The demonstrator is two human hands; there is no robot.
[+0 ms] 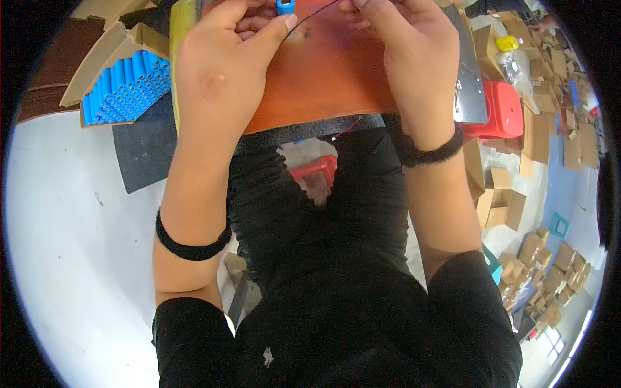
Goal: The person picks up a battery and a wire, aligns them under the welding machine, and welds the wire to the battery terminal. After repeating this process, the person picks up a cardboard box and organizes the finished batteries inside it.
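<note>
At the top edge, a small blue cylinder (285,8), which looks like a battery cell with its dark end facing me, is in the fingers of my left hand (223,64). My left thumb presses against it. A thin black wire (309,17) runs from beside that thumb across to my right hand (417,55). There the thumb and fingers pinch the wire; the fingertips are partly cut off by the picture's edge. Both hands are above an orange-brown work surface (323,87).
Left of the surface, an open carton (76,90) holds many blue cylinders (129,84). A red stool (503,107) stands at the right, with cardboard boxes (501,204) beyond. A thin red wire (349,128) with a white end hangs over the front edge.
</note>
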